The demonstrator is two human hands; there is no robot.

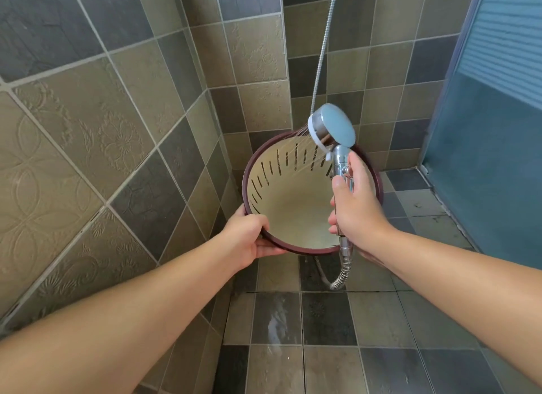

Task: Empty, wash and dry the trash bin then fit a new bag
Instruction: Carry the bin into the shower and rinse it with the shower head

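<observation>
- My left hand point(249, 235) grips the near-left rim of the trash bin point(296, 205), thumb curled over the top edge, fingers wrapped under; it sits just left of frame centre.
- Bin is at centre frame, held up off the floor, tilted w/ its mouth facing me. Dark maroon rim, cream inside, vertical slots cut round the upper wall.
- Bin inside looks bare, no bag in it; can't tell if water is pooling at the bottom.
- My right hand point(356, 200) is curled round the chrome handle of the shower head point(334, 129), thumb along the handle's left side, fingers round the back. It's right of centre, in front of the bin's right rim.
- Shower head is just above the bin's far rim, pale blue-grey back toward me, face turned down-left. Thin jets of water leave it & hit the slotted far wall inside the bin.
- Metal hose point(343, 272) drops from the handle's bottom end, loops below the bin, then a 2nd stretch runs up to the top of frame, centre-right.
- Tiled wall point(117, 115), tan & dark grey squares, fills the left and upper parts; the corner is behind the bin.
- Tiled floor point(322, 335) in the lower half, wet sheen in a patch below centre.
- Frosted blue-green glass panel point(484, 159) along the right edge.
</observation>
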